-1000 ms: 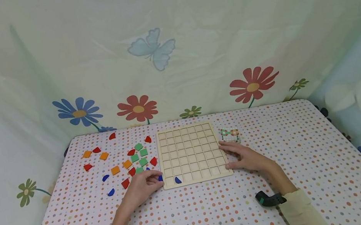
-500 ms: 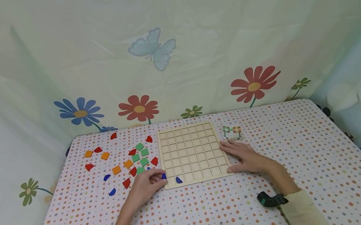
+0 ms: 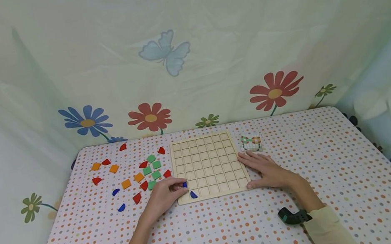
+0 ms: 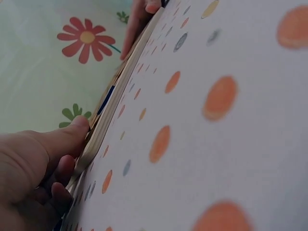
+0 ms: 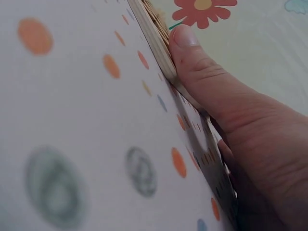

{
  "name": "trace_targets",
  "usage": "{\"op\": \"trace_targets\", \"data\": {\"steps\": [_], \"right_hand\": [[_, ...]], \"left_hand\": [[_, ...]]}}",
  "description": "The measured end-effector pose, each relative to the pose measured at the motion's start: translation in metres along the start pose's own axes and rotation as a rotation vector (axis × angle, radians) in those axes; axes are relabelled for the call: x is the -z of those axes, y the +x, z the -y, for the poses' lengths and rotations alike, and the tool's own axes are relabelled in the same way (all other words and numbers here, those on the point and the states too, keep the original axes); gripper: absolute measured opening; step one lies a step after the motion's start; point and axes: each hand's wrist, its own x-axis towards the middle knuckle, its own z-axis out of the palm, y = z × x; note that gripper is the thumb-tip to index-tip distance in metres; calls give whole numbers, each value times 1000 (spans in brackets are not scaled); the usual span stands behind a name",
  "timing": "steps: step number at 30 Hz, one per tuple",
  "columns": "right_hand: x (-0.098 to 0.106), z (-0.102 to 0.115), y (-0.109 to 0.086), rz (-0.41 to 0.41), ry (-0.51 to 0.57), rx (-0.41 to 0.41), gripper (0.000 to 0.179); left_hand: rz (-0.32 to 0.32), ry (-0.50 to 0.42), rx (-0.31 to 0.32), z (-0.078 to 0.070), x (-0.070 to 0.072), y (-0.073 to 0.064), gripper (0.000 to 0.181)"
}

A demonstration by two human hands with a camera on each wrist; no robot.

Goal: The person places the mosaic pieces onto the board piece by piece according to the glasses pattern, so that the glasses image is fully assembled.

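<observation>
A wooden grid board [image 3: 208, 197] lies on the dotted tablecloth. Over its near left corner, my left hand [image 3: 165, 196] pinches a small blue piece [image 3: 184, 184] between thumb and fingers, which partly cover it. Just right of that, a blue half-round piece [image 3: 193, 195] lies in a cell of the bottom row; it also shows as a blue sliver [image 4: 106, 99] in the left wrist view. My right hand [image 3: 269, 170] rests on the board's right edge with fingers extended. Its thumb [image 5: 197, 57] lies along the rim in the right wrist view.
Left of the board lie loose green squares [image 3: 147, 170], orange squares [image 3: 126, 184], red quarter-round pieces [image 3: 137, 198] and blue half-round pieces [image 3: 121, 207]. A small pattern card [image 3: 251, 144] lies beyond my right hand. A flowered cloth [image 3: 190, 89] hangs behind the table.
My left hand has moved right with the blue piece, from beside the board to over its left column. The card slid slightly right early on, then stayed; the right hand stays at the edge.
</observation>
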Motion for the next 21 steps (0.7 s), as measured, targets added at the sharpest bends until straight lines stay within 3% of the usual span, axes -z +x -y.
{"op": "trace_targets", "data": {"steps": [12,21], "right_hand": [[1,0,1,-9,15,4,93],[-1,-2,1,-9,12,-2,93]], "left_hand": [[-9,67,-103,-4,1,1,28],[2,227,-171,-9,4,-4,27]]}}
